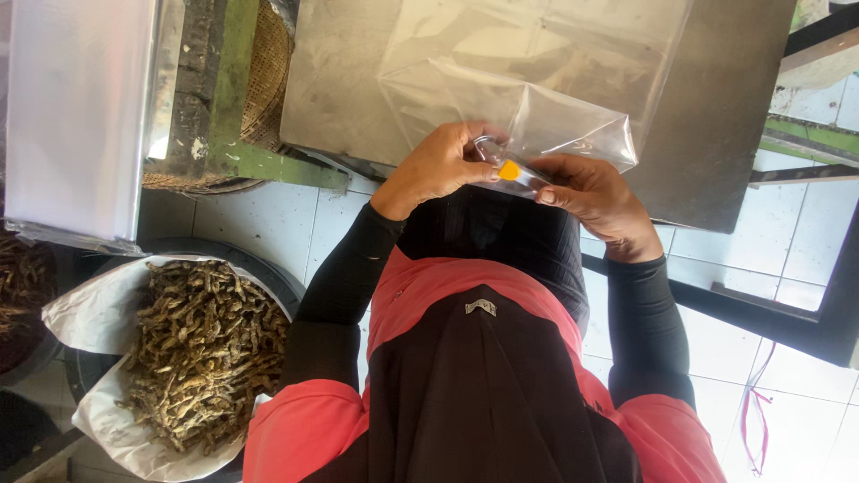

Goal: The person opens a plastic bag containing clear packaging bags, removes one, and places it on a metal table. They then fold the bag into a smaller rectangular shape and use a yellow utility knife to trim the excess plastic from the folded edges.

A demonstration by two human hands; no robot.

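— Bag (537, 107) position?
— Clear plastic, lying over the metal worktop (716, 134), its long axis running away from the person; the near edge sits between both hands.
— Hands?
— Left hand (438, 170) pinches that edge beside a small orange piece (508, 170). Right hand (595, 201) grips the same edge from the other side. Both are equally near, touching it.
— Surroundings?
— Dried fish (206, 349) in a paper-lined basin, well apart, on the left.

Pale tiled floor (268, 224) lies in daylight under a grey metal table (716, 116), with a green wooden frame (233, 107) and woven basket (268, 80) nearby, and a dark tub (277, 277) of dried fish (206, 349) on white paper.
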